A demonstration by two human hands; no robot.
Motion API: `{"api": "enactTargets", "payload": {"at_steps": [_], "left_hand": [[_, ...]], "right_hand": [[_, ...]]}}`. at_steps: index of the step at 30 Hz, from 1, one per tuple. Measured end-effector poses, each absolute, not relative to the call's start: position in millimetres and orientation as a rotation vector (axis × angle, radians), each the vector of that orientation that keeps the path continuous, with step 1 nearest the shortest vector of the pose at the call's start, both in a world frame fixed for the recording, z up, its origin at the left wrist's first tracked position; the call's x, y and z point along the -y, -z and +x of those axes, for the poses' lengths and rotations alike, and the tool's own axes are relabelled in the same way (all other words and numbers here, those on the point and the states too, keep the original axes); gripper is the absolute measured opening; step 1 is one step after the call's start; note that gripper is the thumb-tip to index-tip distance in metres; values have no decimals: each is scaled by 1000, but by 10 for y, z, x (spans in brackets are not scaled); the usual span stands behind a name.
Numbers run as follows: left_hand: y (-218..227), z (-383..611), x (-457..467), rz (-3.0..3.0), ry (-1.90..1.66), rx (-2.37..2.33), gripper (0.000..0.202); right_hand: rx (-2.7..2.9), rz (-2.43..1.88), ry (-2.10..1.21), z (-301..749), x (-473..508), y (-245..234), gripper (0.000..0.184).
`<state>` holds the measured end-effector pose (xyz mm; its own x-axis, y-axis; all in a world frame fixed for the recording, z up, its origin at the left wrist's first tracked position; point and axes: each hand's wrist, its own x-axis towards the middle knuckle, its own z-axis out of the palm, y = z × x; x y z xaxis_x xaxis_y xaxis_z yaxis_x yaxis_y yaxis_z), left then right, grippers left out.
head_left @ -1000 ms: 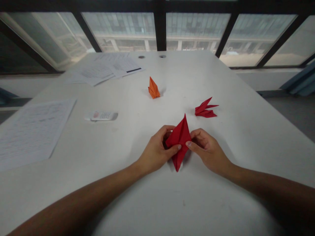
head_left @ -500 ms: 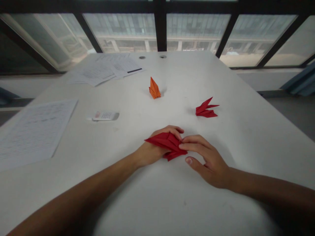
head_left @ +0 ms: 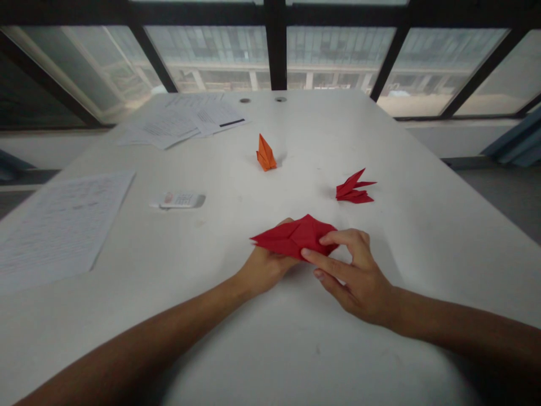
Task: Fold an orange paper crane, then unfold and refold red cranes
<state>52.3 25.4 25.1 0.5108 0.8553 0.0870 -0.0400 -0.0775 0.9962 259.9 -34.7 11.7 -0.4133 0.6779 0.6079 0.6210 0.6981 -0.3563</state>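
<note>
Nearest: both bare forearms reach in from the bottom corners, over the white desk (head_left: 422,248). Left hand (head_left: 266,269) sits under a folded sheet of red origami paper (head_left: 293,238), which lies flat-ish across it and just above the desk, between the two hands. That hand's fingers (head_left: 281,223) are almost wholly hidden beneath the paper; can't tell how wide they stand. Right hand (head_left: 355,279) comes in from the right, with its fingers (head_left: 342,238) narrowed on the paper's right corner, the index over the top edge and the thumb (head_left: 316,264) along the lower edge.

Further out, just beyond the right hand: a spiky folded red paper figure (head_left: 353,190) rests on the desk. To the left of the hands lies a white remote control (head_left: 181,200) with a small keypad. Beyond it, a printed sheet (head_left: 63,225) lies at the desk's left side.

Furthest: an upright orange origami figure (head_left: 265,153) stands mid-desk, well apart from the hands. A loose pile of printed papers (head_left: 181,119) lies near the far edge, below large dark-framed windows (head_left: 338,56).
</note>
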Motion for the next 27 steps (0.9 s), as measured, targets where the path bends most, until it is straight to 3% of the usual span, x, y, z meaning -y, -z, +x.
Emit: {"api": "enactTargets", "payload": {"at_steps": [5,13,21,27], "left_hand": [[-206,545,-239,1301,-826,-540,29],[-100,530,-330,1294,-838,-733,28],[-106,491,-370,1247,-719,-686,29],[-133,466,-368,1178,-743,-512,46]], "right_hand": [[2211,-1048,-32,2599,331,-94,57],[1922,-1117,-157,2670,263,-113,50],[1452,-1318,-1207,2733,69,-107,29],[1204,-1246,-1431,2736,8,-117,32]]}}
